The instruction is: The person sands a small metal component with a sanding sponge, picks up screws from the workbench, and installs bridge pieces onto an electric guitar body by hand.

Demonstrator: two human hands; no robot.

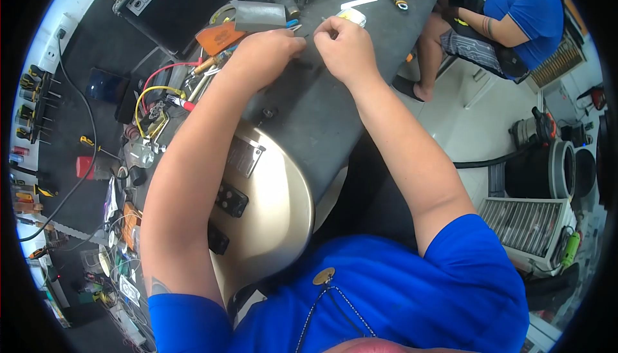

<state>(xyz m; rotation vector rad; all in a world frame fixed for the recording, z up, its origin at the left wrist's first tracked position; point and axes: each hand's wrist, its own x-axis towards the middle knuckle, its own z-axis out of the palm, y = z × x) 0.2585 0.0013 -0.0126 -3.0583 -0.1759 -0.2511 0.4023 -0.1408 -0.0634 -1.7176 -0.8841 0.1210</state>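
The gold guitar body (286,202) lay near the person, partly under the left forearm, its flat face seemingly turned up for access. Beyond it, over the table (315,115), the left hand (267,57) was curled and the right hand (347,50) pinched, apparently for fine handling; whether either held anything could not be told. A small white-and-yellow item (353,16) sat just past the right, probably for easy reach.

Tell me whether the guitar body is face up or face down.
Face up: the guitar body shows its glossy front to the camera, with black pickups visible beside the left forearm.
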